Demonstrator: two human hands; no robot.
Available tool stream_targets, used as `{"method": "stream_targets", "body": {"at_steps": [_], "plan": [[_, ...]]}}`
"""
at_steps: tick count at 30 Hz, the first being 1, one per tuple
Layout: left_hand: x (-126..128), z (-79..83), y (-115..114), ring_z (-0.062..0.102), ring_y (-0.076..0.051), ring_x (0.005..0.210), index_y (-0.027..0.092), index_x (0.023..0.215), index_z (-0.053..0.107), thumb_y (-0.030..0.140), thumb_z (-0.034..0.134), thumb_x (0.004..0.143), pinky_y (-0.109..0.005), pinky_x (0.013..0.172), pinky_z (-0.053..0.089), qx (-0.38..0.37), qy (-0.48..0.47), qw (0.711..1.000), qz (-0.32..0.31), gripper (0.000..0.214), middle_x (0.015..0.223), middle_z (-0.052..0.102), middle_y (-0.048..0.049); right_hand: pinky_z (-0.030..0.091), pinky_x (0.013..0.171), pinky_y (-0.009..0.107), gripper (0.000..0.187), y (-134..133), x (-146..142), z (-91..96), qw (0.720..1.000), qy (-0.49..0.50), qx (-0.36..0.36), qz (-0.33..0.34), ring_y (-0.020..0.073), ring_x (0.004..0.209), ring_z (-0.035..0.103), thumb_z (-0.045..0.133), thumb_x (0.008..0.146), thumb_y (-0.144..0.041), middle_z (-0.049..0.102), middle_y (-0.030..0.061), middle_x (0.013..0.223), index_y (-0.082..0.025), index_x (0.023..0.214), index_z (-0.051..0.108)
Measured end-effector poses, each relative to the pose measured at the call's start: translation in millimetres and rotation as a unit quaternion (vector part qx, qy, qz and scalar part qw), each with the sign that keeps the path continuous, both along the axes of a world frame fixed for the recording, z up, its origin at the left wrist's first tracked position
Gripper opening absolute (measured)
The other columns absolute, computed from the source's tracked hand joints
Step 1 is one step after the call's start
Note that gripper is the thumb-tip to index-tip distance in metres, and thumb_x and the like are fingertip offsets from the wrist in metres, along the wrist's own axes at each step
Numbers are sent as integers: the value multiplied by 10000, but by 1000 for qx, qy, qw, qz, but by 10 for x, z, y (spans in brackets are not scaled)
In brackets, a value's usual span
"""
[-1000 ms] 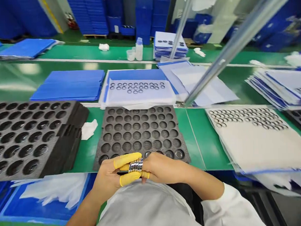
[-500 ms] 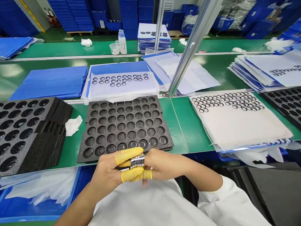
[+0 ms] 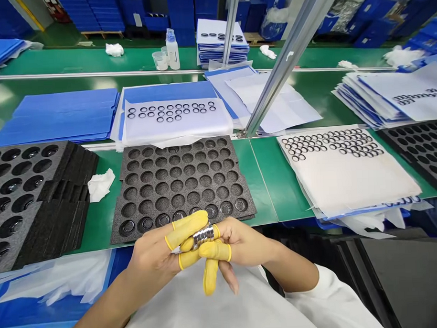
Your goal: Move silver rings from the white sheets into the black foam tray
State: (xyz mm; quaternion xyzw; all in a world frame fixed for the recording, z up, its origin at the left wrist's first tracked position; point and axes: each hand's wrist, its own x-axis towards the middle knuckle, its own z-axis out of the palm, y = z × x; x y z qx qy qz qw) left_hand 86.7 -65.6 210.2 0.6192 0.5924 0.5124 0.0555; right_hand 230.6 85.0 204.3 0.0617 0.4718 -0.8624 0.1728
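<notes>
A green workbench (image 3: 266, 196) runs across your view, with blue crates (image 3: 180, 12) stacked high behind it.

Your left hand (image 3: 153, 255) and right hand (image 3: 242, 239) meet at the front edge of the bench, pressed together around a ring stack (image 3: 203, 236), a short row of shiny metal rings. The stack sits between them, pinched by your fingertips, which wear yellow finger cots (image 3: 185, 229). One cot-covered finger of your right hand points down, away from the stack, toward your white sleeve (image 3: 323, 294).

Just ahead of your hands lies a black foam tray (image 3: 179, 184) full of round pockets, and its front row holds seated rings (image 3: 240, 205). To its left, black foam trays (image 3: 37, 204) stand in a stack with a crumpled tissue (image 3: 100, 185) beside them. To its right, a white sheet (image 3: 348, 178) carries rows of rings (image 3: 328, 143) along its far edge, and another black tray (image 3: 419, 152) lies past that.

Beyond your tray, more rings (image 3: 170, 110) sit on a white sheet over blue boards (image 3: 59, 117). A metal post (image 3: 283, 71) slants across the view, and further back stand a bottle (image 3: 171, 50) and a plastic cup (image 3: 160, 61).
</notes>
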Motion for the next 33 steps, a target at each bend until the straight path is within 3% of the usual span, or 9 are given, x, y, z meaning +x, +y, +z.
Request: {"method": "stream_targets", "body": {"at_steps": [3, 10, 13, 15, 17, 21, 24, 27, 33], "plan": [[-23, -46, 17, 802, -193, 931, 323, 1475, 574, 298, 731, 933, -239, 809, 658, -13, -19, 1000, -17, 565, 1171, 802, -63, 465, 455, 130, 631, 11, -3, 5, 1000, -10, -5, -15, 48, 381, 583, 694, 866, -659, 736, 16, 652, -82, 1123, 698], [-25, -53, 111, 783, -159, 842, 328, 1526, 506, 271, 685, 966, -209, 744, 634, -15, 11, 1000, 0, 591, 1098, 807, -35, 426, 424, 134, 667, 28, -38, -23, 999, -2, -18, -39, 49, 352, 563, 691, 859, -665, 720, 4, 610, -74, 1167, 706], [-30, -69, 123, 738, -137, 676, 298, 1460, 574, 279, 648, 986, -189, 615, 594, -31, 22, 999, 7, 480, 899, 798, -10, 388, 389, 142, 659, 31, -57, -41, 998, 10, -14, -54, 61, 337, 558, 703, 855, -658, 717, 11, 593, -64, 1142, 714], [-42, -89, 111, 645, -113, 534, 292, 1310, 672, 291, 646, 985, -181, 512, 533, -52, 8, 999, 5, 327, 724, 729, 29, 394, 382, 147, 625, 35, -54, -39, 998, 18, -8, -65, 65, 331, 556, 703, 862, -650, 721, 14, 597, -71, 1097, 727], [-61, -106, 87, 596, -104, 503, 286, 1226, 704, 309, 629, 994, -181, 496, 510, -77, -15, 997, -10, 245, 688, 691, 38, 419, 388, 154, 593, 41, -39, -34, 996, 35, 3, -80, 68, 333, 558, 699, 868, -650, 735, 27, 623, -80, 1029, 737], [-101, -123, 42, 670, -146, 642, 279, 1478, 544, 463, 582, 1004, -211, 604, 558, -125, -74, 987, -70, 510, 821, 738, -10, 499, 454, 173, 661, 48, -11, -62, 987, 89, 84, -100, 92, 440, 649, 586, 905, -726, 786, 89, 771, -93, 1014, 742], [-108, -122, 42, 648, -149, 636, 289, 1539, 483, 528, 569, 989, -209, 582, 534, -127, -95, 985, -74, 606, 798, 724, -13, 546, 520, 198, 689, 43, -15, -119, 971, 125, 172, -109, 108, 509, 690, 513, 941, -737, 804, 104, 856, -106, 1102, 736], [-91, -116, 67, 617, -123, 591, 296, 1533, 501, 501, 577, 995, -185, 555, 518, -109, -109, 986, -57, 581, 761, 703, 5, 556, 541, 216, 669, 40, -33, -170, 953, 158, 227, -120, 122, 530, 699, 479, 977, -709, 804, 98, 841, -111, 1144, 727], [-50, -116, 102, 632, -109, 569, 304, 1528, 512, 500, 631, 966, -168, 551, 536, -105, -130, 985, -37, 608, 729, 705, 27, 556, 585, 221, 630, 58, -58, -234, 929, 204, 277, -140, 135, 533, 701, 422, 1020, -673, 751, 56, 647, -138, 974, 750]]}}
